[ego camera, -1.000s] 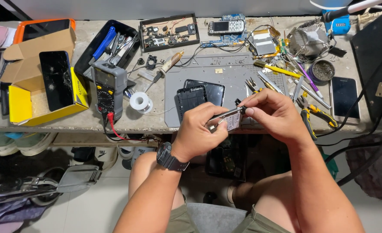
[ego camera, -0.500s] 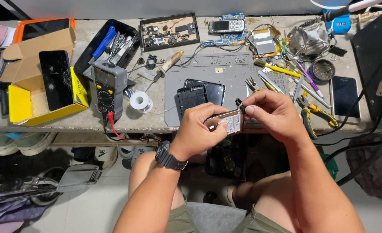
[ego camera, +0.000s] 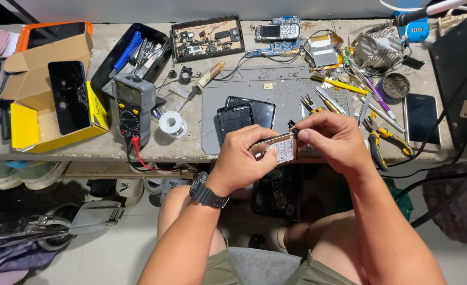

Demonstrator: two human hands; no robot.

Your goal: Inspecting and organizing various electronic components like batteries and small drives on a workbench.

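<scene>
At the centre of the frame, just over the near edge of the table [ego camera: 297,153], we hold a small flat silvery module [ego camera: 278,150] with a pale label. Our left hand [ego camera: 241,163] is closed around its lower left end, and our right hand [ego camera: 331,140] pinches a small dark part at its upper right corner. We judge this a fine detaching or fitting step, so steady fingertip control matters most.

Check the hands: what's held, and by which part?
Both hold one small flat silvery phone part: left hand grips its left end and underside, right hand pinches its upper right corner.
</scene>
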